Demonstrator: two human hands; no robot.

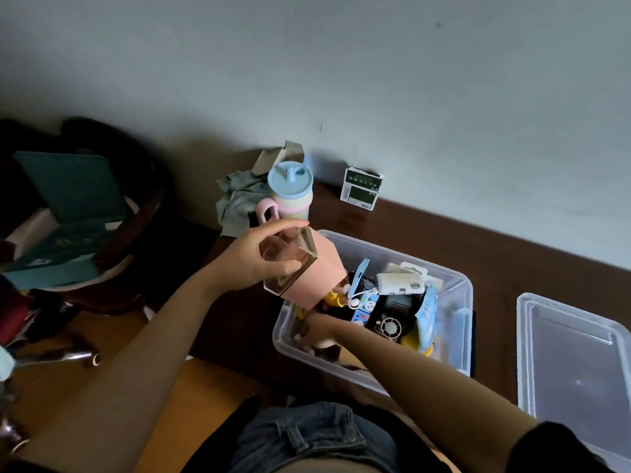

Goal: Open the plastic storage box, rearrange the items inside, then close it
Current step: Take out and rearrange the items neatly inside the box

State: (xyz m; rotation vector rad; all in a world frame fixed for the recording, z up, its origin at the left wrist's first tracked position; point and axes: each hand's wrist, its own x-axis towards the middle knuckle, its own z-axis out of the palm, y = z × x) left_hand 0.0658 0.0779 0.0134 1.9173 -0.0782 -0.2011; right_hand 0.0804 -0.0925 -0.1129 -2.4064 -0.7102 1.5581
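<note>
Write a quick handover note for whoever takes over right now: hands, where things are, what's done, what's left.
Left hand: grip on the pink box, held above the storage box at its left end.
Right hand: reaching down among the items inside; whether it holds anything cannot be told.
Lid: off, lying on the table to the right.
Done: storage box opened.
Left: finish rearranging, put the lid back on.
</note>
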